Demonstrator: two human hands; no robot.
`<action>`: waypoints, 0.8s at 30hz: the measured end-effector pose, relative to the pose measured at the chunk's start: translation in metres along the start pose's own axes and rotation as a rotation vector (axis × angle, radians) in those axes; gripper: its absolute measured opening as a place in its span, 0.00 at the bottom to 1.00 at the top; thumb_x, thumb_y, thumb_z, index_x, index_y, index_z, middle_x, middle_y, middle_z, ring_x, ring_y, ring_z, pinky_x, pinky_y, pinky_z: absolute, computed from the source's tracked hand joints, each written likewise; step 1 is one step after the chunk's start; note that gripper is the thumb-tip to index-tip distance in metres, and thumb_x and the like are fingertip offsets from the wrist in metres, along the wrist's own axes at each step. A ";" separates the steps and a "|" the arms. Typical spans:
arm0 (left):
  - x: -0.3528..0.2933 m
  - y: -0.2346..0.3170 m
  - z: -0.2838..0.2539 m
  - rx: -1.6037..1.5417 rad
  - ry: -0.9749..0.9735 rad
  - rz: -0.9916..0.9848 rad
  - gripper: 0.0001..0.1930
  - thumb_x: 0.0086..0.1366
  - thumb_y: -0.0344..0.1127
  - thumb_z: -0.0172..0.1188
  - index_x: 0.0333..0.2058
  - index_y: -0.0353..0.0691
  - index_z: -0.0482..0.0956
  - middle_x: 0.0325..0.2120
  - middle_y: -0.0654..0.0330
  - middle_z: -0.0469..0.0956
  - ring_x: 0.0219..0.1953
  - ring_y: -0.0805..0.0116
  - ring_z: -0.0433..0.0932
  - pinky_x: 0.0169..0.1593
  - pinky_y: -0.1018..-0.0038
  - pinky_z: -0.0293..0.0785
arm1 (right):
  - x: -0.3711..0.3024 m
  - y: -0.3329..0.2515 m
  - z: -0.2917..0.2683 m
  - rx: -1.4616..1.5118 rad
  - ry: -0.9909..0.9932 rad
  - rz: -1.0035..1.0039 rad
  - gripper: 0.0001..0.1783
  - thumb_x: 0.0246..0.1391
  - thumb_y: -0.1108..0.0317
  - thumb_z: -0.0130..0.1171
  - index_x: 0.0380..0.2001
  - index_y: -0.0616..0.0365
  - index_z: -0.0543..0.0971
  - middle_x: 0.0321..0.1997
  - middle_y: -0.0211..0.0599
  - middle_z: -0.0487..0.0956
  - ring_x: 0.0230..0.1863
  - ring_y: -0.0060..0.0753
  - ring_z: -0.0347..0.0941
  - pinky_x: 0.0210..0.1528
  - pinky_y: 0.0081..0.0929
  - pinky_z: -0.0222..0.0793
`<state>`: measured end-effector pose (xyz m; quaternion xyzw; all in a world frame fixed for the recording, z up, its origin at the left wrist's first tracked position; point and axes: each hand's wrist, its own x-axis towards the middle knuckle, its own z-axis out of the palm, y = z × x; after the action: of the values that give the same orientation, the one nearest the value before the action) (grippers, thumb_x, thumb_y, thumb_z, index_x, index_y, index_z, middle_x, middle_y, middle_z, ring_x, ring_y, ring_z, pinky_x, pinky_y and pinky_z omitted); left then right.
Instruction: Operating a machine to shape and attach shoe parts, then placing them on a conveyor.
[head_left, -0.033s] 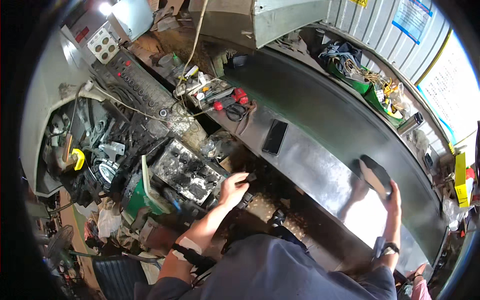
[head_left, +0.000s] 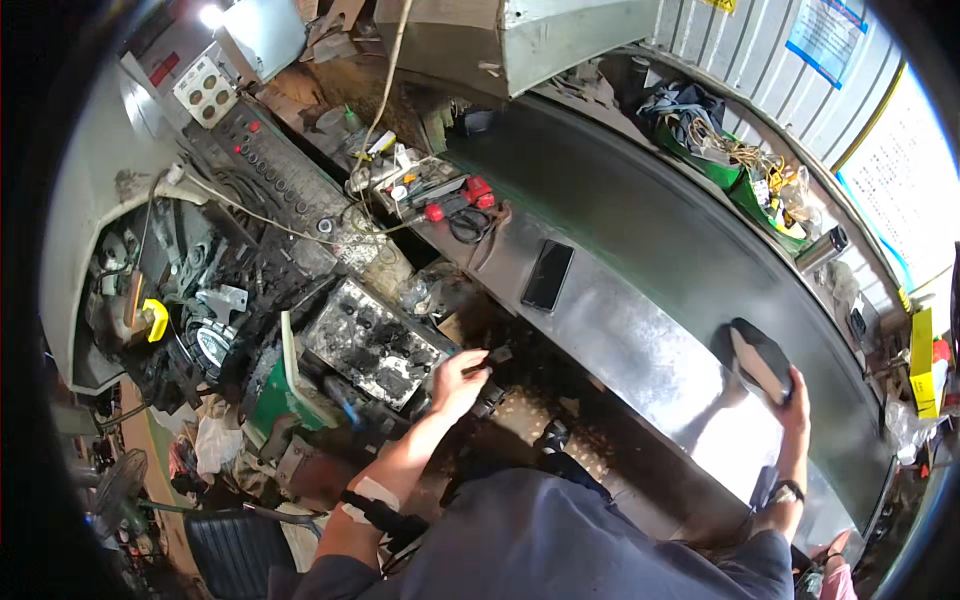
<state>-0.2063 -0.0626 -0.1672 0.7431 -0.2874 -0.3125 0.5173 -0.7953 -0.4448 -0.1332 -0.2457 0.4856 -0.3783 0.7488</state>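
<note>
On the right, above the metal bench [head_left: 640, 350], my right hand [head_left: 795, 405] grips the near end of a dark, long, curved piece [head_left: 762, 360] with a pale tan face. Its shadow falls on the bench. My left hand [head_left: 460, 385] hangs over the gap beside a black-smeared metal block [head_left: 375, 345]. Its fingers are half curled and apart, and no held thing shows in them. A small greyish piece [head_left: 503, 353] shows just beyond the fingertips; whether they touch it I cannot tell. A black phone [head_left: 548, 275] lies on the bench.
Behind the phone lie a red tool [head_left: 478, 192] and a coiled black cord [head_left: 470, 226]. Green bins [head_left: 720, 172] of cloth and cables line the back ledge. Grimy machinery [head_left: 200, 300] fills the left. A pale cable [head_left: 395, 70] hangs from above. A black chair [head_left: 240, 550] stands lower left.
The curved piece and my right hand have shifted slightly right and nearer, its tan face showing more. My left hand has drawn back slightly left, away from the small piece at its fingertips.
</note>
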 end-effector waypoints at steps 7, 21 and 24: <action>0.006 -0.050 -0.015 0.015 0.074 -0.223 0.16 0.62 0.18 0.61 0.49 0.33 0.81 0.44 0.57 0.84 0.48 0.68 0.81 0.53 0.72 0.77 | 0.034 0.027 -0.147 -0.814 1.328 -0.464 0.37 0.50 0.52 0.73 0.58 0.57 0.72 0.51 0.40 0.79 0.45 0.40 0.78 0.49 0.40 0.78; 0.407 0.117 0.114 0.765 -0.085 0.220 0.34 0.57 0.36 0.64 0.63 0.34 0.69 0.59 0.40 0.73 0.63 0.45 0.71 0.68 0.59 0.66 | 0.048 0.263 0.267 -0.931 -0.311 -0.372 0.32 0.59 0.57 0.64 0.63 0.56 0.68 0.65 0.46 0.72 0.61 0.50 0.72 0.58 0.46 0.72; 0.499 0.117 0.092 0.811 -0.065 0.210 0.37 0.55 0.38 0.64 0.64 0.34 0.68 0.60 0.40 0.72 0.65 0.44 0.69 0.68 0.59 0.65 | 0.047 0.205 0.261 -1.097 -0.385 -0.247 0.37 0.57 0.67 0.67 0.67 0.60 0.64 0.63 0.48 0.76 0.62 0.41 0.75 0.59 0.38 0.75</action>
<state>0.0304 -0.5263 -0.1646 0.8430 -0.4774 -0.1429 0.2027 -0.4784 -0.3608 -0.2025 -0.7158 0.4335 -0.1050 0.5373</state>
